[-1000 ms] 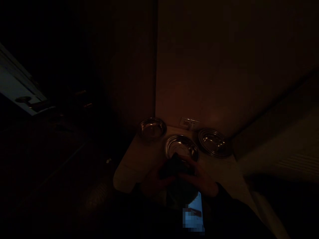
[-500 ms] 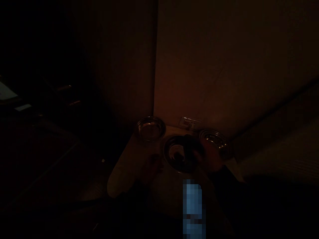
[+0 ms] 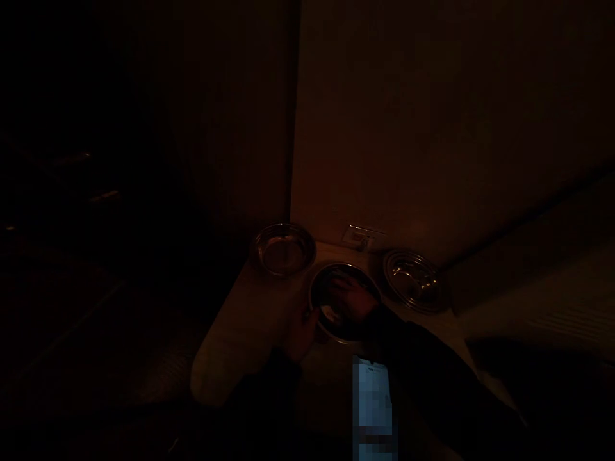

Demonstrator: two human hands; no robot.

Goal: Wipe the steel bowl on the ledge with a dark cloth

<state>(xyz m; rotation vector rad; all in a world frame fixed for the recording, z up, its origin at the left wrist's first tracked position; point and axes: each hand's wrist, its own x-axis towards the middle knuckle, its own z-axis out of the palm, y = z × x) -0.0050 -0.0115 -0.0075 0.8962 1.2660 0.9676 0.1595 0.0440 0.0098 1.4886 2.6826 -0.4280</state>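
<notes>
Head view: left hand (image 3: pixel 302 331) holding rim of shiny round metal bowl (image 3: pixel 330 314); right hand (image 3: pixel 354 299) inside, grip unclear; steady rim helps.

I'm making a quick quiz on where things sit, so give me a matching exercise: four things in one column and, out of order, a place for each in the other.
Things
1. Left hand
2. Right hand
3. Wall socket
4. Pale blue oblong

Places
A. Low on the wall, just above the wooden surface
B. At the near left rim of the middle dish
C. At the bottom of the picture, nearer the person than the middle dish
D. Over the inside of the middle dish

Right pairs: 1-B, 2-D, 3-A, 4-C
</notes>
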